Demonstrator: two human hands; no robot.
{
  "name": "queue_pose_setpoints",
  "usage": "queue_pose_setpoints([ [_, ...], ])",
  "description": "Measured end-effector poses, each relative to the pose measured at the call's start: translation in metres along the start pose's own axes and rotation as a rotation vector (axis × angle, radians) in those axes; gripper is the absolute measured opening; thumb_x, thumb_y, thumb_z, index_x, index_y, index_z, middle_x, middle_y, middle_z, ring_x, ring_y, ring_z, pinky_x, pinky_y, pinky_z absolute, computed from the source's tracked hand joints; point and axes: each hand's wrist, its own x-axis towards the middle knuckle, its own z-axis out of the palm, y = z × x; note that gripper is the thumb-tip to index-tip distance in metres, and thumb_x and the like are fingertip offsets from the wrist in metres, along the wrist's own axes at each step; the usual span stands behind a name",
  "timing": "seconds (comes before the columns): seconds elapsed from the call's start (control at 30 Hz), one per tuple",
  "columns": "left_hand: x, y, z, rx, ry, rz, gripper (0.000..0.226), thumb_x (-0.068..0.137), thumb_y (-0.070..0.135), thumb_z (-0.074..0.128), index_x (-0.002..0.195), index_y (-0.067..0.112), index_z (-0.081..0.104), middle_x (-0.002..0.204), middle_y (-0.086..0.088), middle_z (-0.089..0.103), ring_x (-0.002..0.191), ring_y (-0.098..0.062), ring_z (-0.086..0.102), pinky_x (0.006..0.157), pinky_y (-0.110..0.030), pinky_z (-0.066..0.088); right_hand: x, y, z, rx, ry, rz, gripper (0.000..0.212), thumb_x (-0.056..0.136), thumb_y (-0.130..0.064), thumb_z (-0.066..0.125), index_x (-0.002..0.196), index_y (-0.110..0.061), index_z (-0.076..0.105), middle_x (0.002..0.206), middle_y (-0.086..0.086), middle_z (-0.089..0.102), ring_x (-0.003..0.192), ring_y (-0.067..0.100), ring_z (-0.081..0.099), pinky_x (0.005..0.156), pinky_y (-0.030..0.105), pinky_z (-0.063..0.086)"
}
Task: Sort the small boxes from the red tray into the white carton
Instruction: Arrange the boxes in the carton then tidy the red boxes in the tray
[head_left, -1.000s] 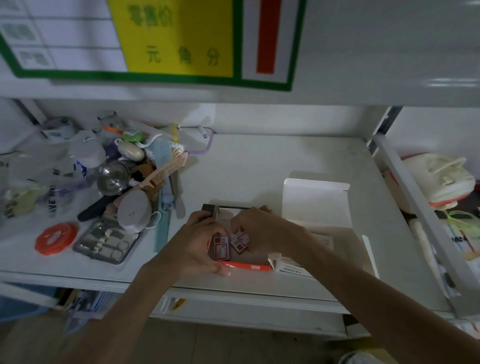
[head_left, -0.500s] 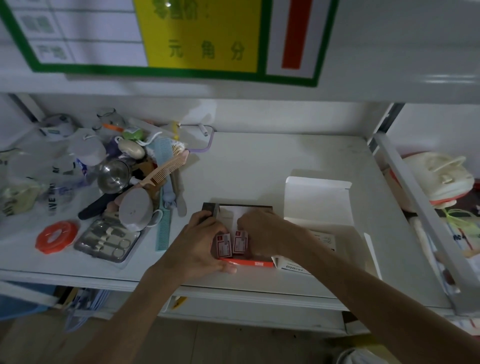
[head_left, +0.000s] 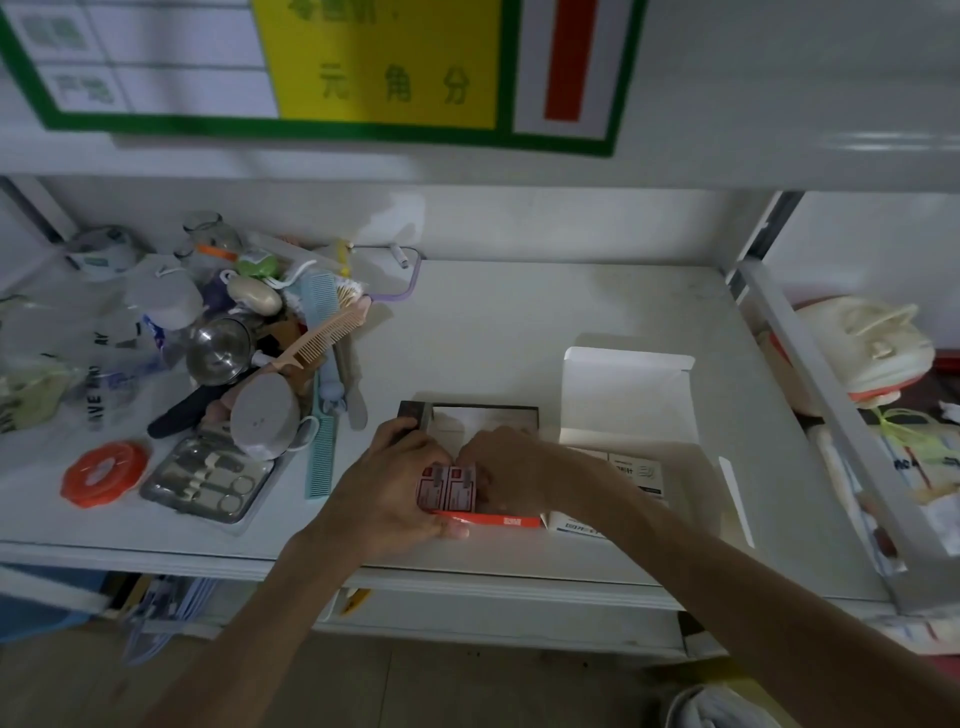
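Note:
A shallow red tray (head_left: 498, 519) lies near the front edge of the white shelf. Two small red-and-white boxes (head_left: 448, 487) stand side by side in its left part. My left hand (head_left: 387, 493) grips them from the left, thumb on the tray's front wall. From the right, my right hand (head_left: 506, 467) presses its fingers against the same boxes. The white carton (head_left: 626, 405) sits open just right of the tray, its lid flap raised at the back. My right forearm covers part of the carton's front.
A heap of toiletries fills the shelf's left: a pink comb (head_left: 319, 335), a steel cup (head_left: 218, 351), a manicure set (head_left: 208, 480), an orange lid (head_left: 104, 473), a teal comb (head_left: 322, 452). A shelf upright (head_left: 831, 410) bounds the right side, bags beyond it.
The two small boxes, tilted and apart a second ago, now stand upright and pressed together between both hands at the tray's left. The camera has moved closer.

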Motion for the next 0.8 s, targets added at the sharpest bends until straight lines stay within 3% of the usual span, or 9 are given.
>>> queue_pose_setpoints([
  [0.1, 0.000, 0.000, 0.002, 0.015, 0.003, -0.006, 0.073, 0.051, 0.072, 0.073, 0.109, 0.031, 0.059, 0.121, 0.015, 0.054, 0.134, -0.010, 0.022, 0.100, -0.035, 0.043, -0.022, -0.002, -0.010, -0.121, 0.238, -0.051, 0.030, 0.083, -0.008, 0.049, 0.111, -0.017, 0.056, 0.099, 0.000, 0.068, 0.091, 0.020, 0.061, 0.090, 0.036, 0.033],
  [0.17, -0.001, 0.002, 0.003, 0.013, -0.008, 0.025, 0.085, 0.051, 0.070, 0.077, 0.122, 0.029, 0.054, 0.135, 0.012, 0.041, 0.133, -0.003, 0.014, 0.109, -0.037, 0.036, -0.039, 0.011, -0.019, -0.004, 0.490, 0.015, 0.041, 0.078, -0.002, 0.051, 0.115, -0.019, 0.059, 0.103, -0.001, 0.070, 0.095, 0.019, 0.063, 0.091, 0.034, 0.034],
  [0.27, -0.002, 0.012, 0.002, -0.129, 0.125, -0.064, 0.100, 0.057, 0.062, 0.079, 0.140, 0.028, 0.036, 0.147, 0.011, 0.015, 0.131, 0.005, 0.003, 0.108, -0.028, 0.024, -0.077, 0.045, -0.040, 0.280, 0.731, 0.247, 0.027, 0.087, -0.006, 0.055, 0.107, -0.019, 0.066, 0.099, -0.001, 0.071, 0.084, 0.011, 0.061, 0.084, 0.030, 0.045],
  [0.33, -0.001, 0.016, 0.004, -0.259, 0.313, -0.250, 0.075, 0.080, 0.053, 0.064, 0.142, 0.023, 0.033, 0.149, -0.001, 0.022, 0.136, -0.012, 0.019, 0.107, -0.036, 0.031, -0.108, 0.067, -0.047, 0.326, 0.710, 0.464, 0.022, 0.090, -0.013, 0.056, 0.111, -0.015, 0.064, 0.106, 0.005, 0.069, 0.090, 0.016, 0.062, 0.081, 0.029, 0.047],
  [0.4, 0.003, 0.013, 0.008, -0.297, 0.421, -0.419, 0.057, 0.093, 0.044, 0.050, 0.139, 0.012, 0.039, 0.139, -0.016, 0.042, 0.125, -0.029, 0.045, 0.099, -0.046, 0.046, -0.134, 0.088, -0.042, 0.310, 0.604, 0.709, 0.028, 0.091, -0.023, 0.055, 0.116, -0.010, 0.060, 0.118, 0.013, 0.064, 0.104, 0.026, 0.061, 0.089, 0.037, 0.047],
  [0.47, 0.008, 0.010, 0.010, -0.269, 0.399, -0.491, 0.039, 0.098, 0.033, 0.047, 0.124, 0.005, 0.053, 0.111, -0.017, 0.062, 0.100, -0.030, 0.064, 0.074, -0.033, 0.054, -0.150, 0.102, -0.030, 0.352, 0.420, 0.886, 0.033, 0.092, -0.033, 0.053, 0.105, -0.003, 0.061, 0.108, 0.017, 0.065, 0.094, 0.028, 0.061, 0.085, 0.039, 0.047],
  [0.57, 0.013, 0.016, 0.009, -0.272, 0.339, -0.546, 0.025, 0.098, 0.022, 0.047, 0.103, 0.005, 0.065, 0.080, -0.005, 0.063, 0.063, -0.017, 0.059, 0.049, -0.017, 0.035, -0.160, 0.103, -0.012, 0.561, 0.247, 0.929, 0.033, 0.091, -0.032, 0.057, 0.075, -0.004, 0.057, 0.067, 0.008, 0.058, 0.060, 0.021, 0.056, 0.064, 0.033, 0.049],
  [0.67, 0.016, 0.017, 0.010, -0.298, 0.349, -0.577, 0.023, 0.097, 0.019, 0.048, 0.104, 0.007, 0.066, 0.079, -0.002, 0.062, 0.057, -0.006, 0.054, 0.049, -0.017, 0.034, -0.158, 0.096, 0.000, 0.701, 0.303, 0.886, 0.023, 0.090, -0.022, 0.060, 0.098, 0.000, 0.062, 0.082, 0.007, 0.063, 0.070, 0.023, 0.064, 0.057, 0.030, 0.054],
  [0.8, 0.017, 0.018, 0.014, -0.379, 0.392, -0.563, 0.024, 0.096, 0.020, 0.051, 0.110, 0.010, 0.067, 0.086, -0.006, 0.069, 0.076, -0.024, 0.067, 0.054, -0.018, 0.042, -0.149, 0.092, 0.007, 0.686, 0.386, 0.888, 0.027, 0.090, -0.023, 0.060, 0.107, -0.003, 0.060, 0.096, 0.010, 0.067, 0.075, 0.024, 0.066, 0.056, 0.029, 0.054],
])
